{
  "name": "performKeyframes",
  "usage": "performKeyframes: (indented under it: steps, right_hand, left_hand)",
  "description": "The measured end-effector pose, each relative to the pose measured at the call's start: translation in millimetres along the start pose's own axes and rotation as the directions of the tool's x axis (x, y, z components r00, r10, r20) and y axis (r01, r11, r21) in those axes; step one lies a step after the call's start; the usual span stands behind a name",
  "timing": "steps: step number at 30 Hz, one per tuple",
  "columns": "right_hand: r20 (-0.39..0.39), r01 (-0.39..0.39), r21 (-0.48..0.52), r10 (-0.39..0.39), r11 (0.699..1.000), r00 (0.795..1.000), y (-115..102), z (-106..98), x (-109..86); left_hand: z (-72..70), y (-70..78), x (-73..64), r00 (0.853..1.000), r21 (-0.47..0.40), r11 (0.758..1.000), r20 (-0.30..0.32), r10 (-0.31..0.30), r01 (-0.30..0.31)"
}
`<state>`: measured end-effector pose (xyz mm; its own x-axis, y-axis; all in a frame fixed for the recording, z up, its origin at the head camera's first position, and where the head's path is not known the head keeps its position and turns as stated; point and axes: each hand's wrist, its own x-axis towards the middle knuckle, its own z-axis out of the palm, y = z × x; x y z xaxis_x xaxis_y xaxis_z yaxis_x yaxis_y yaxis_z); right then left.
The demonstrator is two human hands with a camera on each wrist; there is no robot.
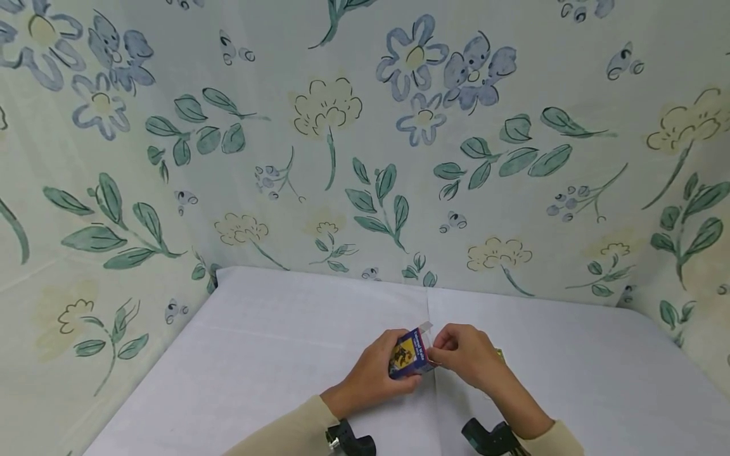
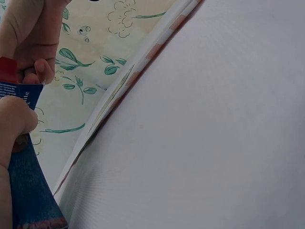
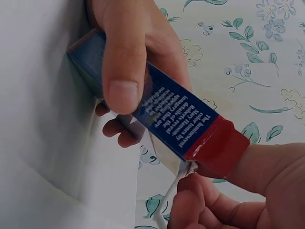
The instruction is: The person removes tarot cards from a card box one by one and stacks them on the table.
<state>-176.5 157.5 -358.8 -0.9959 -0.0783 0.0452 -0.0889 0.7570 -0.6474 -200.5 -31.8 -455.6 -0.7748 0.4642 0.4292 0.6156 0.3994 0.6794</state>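
Observation:
A small blue and red card box with a yellow picture panel is tilted above the white cloth. My left hand grips it around its sides, thumb across the narrow printed face in the right wrist view. At the box's open end, a red flap sticks out and a pale flap stands up. My right hand pinches at this end with thumb and bent fingers, the thumb partly behind the red flap. The inside of the box is hidden from view.
A white cloth covers the table. Floral fabric hangs behind it and at both sides. Part of a small yellow thing shows behind the right wrist. Black wrist cameras sit on both forearms.

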Motion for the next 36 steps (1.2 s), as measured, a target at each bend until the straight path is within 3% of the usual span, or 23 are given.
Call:
performKeyframes:
  steps: [10, 24, 36]
  right_hand:
    - [0.027, -0.038, 0.037, 0.037, 0.999, 0.999, 0, -10, -1.2]
    - [0.057, -0.121, 0.24, 0.11, 0.963, 0.992, 4, -23, -1.8]
    - [0.035, -0.081, 0.264, 0.075, 0.961, 0.997, 12, -37, -2.6]
  left_hand:
    - [0.1, 0.8, 0.3, 1.0, -0.007, 1.0, -0.002, 0.0, 0.0]
    - [1.7, -0.8, 0.8, 1.0, -0.013, 1.0, -0.005, 0.014, -0.014]
    - [1.5, 0.8, -0.1, 1.0, -0.003, 1.0, -0.019, 0.021, -0.021]
